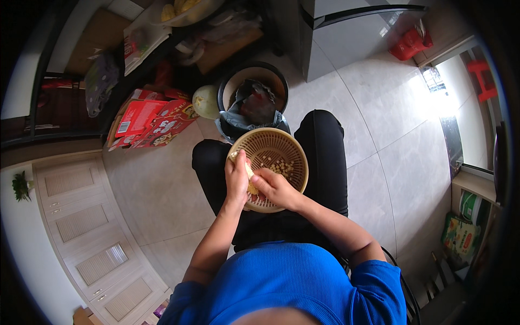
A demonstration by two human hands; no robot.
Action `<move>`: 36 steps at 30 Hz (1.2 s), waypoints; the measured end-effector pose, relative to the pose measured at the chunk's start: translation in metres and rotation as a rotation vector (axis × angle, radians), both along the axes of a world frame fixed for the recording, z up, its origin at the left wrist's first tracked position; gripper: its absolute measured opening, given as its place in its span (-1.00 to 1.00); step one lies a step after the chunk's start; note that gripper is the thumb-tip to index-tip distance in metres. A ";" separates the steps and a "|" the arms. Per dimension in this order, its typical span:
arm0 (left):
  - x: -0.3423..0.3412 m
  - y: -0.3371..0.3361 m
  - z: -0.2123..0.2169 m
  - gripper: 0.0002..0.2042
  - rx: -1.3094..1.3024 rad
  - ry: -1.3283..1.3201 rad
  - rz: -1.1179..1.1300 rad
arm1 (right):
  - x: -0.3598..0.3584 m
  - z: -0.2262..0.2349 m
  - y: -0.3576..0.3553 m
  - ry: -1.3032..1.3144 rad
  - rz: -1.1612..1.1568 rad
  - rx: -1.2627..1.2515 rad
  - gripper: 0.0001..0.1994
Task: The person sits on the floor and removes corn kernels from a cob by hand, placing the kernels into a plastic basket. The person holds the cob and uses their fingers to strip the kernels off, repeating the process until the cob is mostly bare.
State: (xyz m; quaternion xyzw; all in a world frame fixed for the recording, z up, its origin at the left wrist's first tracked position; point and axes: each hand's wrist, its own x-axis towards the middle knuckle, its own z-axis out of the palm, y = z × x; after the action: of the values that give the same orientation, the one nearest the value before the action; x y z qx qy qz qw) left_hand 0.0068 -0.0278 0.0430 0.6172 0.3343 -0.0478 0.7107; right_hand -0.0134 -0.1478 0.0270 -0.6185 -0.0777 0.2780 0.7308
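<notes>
Pale-yellow corn cob (251,188), over the left part of a tan slotted plastic basket (259,141), sits in both hands. Left hand (236,176) is wrapped round its upper length; right hand (273,188) has fingers curled, thumb pressed against the lower part. Fingers cover most of the cob, so can't tell how much of it carries kernels.

Handling, my read: light, stiff core, knobbly so grip is decent, a bit slick if damp. Kernels are the soft bit. Take it round the ends, thumb along the rows. Loose kernels (283,167) lie in the basket's right half: tiny, likely to roll or scatter. Basket looks light; steady it by the rim, a tilt could spill.

Around, left to right: light wood-tone cabinet doors (122,298), red printed carton (142,116) on the floor, pale-green melon (205,102) next to a black-rimmed bin (252,72) with a dark liner, then a red bag (410,46) well apart.

In the way: left knee (210,157) and right knee (326,130) box the basket in sideways; bin crowds its far side.
</notes>
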 end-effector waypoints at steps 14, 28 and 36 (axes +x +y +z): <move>0.007 0.001 -0.008 -0.80 0.000 0.095 -0.074 | 0.001 -0.016 -0.001 -0.014 -0.040 -0.115 -0.75; 0.011 -0.002 -0.004 -0.80 -0.099 -0.027 0.144 | 0.007 -0.007 0.003 0.241 -0.127 0.070 -0.76; 0.013 0.000 -0.004 -0.75 -0.219 -0.061 0.010 | 0.010 -0.003 -0.003 0.248 -0.063 0.037 -0.73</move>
State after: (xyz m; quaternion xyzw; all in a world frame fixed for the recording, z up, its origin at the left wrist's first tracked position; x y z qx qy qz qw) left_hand 0.0202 -0.0275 0.0394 0.5353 0.3086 -0.0615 0.7838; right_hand -0.0031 -0.1513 0.0236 -0.5682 0.0274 0.3278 0.7543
